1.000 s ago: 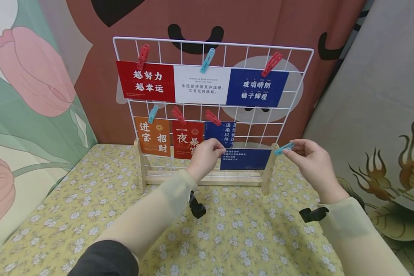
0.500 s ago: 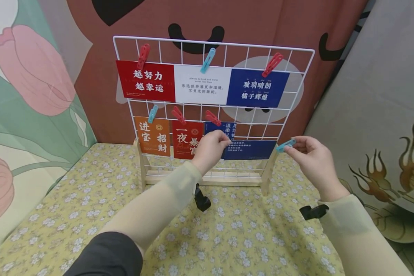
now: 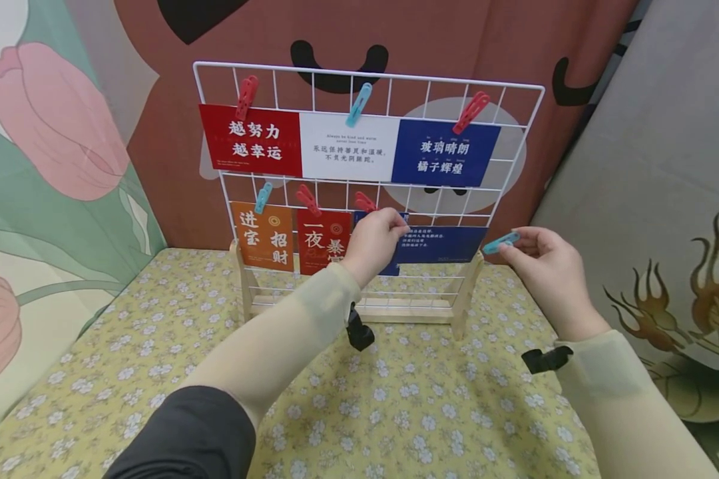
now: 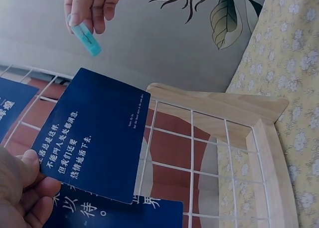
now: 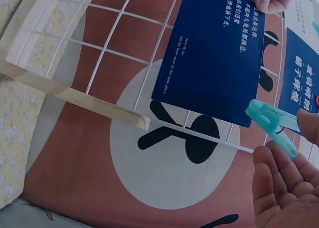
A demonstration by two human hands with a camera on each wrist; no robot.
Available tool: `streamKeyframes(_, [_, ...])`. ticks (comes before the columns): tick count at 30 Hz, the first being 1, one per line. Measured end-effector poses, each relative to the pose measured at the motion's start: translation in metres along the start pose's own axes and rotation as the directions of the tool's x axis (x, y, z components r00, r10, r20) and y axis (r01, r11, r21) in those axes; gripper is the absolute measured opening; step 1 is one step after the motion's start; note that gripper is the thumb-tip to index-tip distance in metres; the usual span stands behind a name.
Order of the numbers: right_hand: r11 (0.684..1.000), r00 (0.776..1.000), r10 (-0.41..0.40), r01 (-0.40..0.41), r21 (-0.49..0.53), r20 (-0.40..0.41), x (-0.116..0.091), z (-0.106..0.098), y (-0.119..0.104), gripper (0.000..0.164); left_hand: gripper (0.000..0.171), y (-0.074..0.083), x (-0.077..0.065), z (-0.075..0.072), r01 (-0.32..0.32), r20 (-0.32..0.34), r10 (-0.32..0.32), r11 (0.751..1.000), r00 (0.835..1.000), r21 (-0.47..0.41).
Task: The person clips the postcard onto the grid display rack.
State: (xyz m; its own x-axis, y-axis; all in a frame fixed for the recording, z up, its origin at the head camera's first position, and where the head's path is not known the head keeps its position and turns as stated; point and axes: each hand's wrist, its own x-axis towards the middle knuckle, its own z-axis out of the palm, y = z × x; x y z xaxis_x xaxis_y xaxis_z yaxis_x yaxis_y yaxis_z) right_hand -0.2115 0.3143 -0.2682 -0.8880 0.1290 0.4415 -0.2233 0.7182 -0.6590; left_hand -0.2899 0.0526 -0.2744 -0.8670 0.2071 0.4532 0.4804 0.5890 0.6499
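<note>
My left hand (image 3: 374, 245) pinches the left edge of a dark blue card (image 3: 446, 245) with white writing. The card is held before the right part of the white wire grid (image 3: 437, 199) and overlaps another blue card (image 4: 164, 215) hanging behind it. To the right of the grid, my right hand (image 3: 551, 279) pinches a light blue clothespin (image 3: 501, 243) between thumb and fingers. In the right wrist view the clothespin (image 5: 271, 123) shows right by a corner of the held card (image 5: 214, 53).
Red, white and blue cards hang along the grid's upper row under clothespins; orange and red cards (image 3: 323, 241) hang below. A wooden stand (image 3: 407, 313) carries the grid on a table with a yellow floral cloth (image 3: 395, 399). Printed curtains (image 3: 156, 133) stand behind and beside.
The left hand has raised the blue card and shifted it slightly right, up against the grid's lower right area. The right hand with the clothespin has risen a little.
</note>
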Motion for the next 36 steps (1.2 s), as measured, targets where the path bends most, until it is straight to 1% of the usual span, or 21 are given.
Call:
streamKeyframes(4, [1.0,1.0,-0.012,0.012,-0.005,-0.017,0.004,0.001,0.0,0.053,0.013,0.004,0.004,0.002,-0.007,0.006,0.007,1.0,1.0,0.019])
streamKeyframes(8, [1.0,1.0,-0.018,0.018,-0.01,-0.017,0.008,0.002,-0.003,0.053,0.013,0.006,0.007,0.005,-0.016,0.008,0.016,0.999,1.0,0.044])
streamKeyframes(15, [1.0,0.999,-0.03,0.029,-0.011,-0.019,0.017,0.002,-0.009,0.053,0.013,0.006,0.011,0.006,-0.022,-0.029,0.024,0.996,0.999,0.091])
streamKeyframes(17, [0.999,0.999,-0.037,0.036,-0.023,-0.026,0.02,0.003,-0.009,0.053,0.013,0.006,0.013,0.006,-0.018,-0.028,0.021,0.995,0.999,0.095])
streamKeyframes(22, [0.996,0.996,-0.08,0.078,-0.05,-0.026,0.028,0.006,-0.012,0.048,0.015,0.008,0.014,0.006,-0.013,-0.008,0.014,0.992,1.0,0.126])
streamKeyframes(25, [0.993,0.994,-0.107,0.106,-0.055,-0.018,0.034,0.009,-0.014,0.046,0.015,0.01,0.015,0.008,-0.015,-0.007,0.016,0.989,1.0,0.15])
streamKeyframes(27, [0.992,0.993,-0.117,0.116,-0.05,-0.011,0.037,0.011,-0.015,0.046,0.015,0.01,0.015,0.009,-0.012,-0.016,0.015,0.989,1.0,0.149])
streamKeyframes(32, [0.994,0.994,-0.112,0.112,-0.017,0.003,0.043,0.014,-0.019,0.048,0.014,0.01,0.016,0.012,0.006,-0.052,0.0,0.993,0.999,0.114])
streamKeyframes(36, [0.992,0.992,-0.123,0.123,-0.008,-0.008,0.049,0.017,-0.023,0.046,0.014,0.009,0.017,0.014,0.02,-0.071,-0.012,0.994,0.997,0.107])
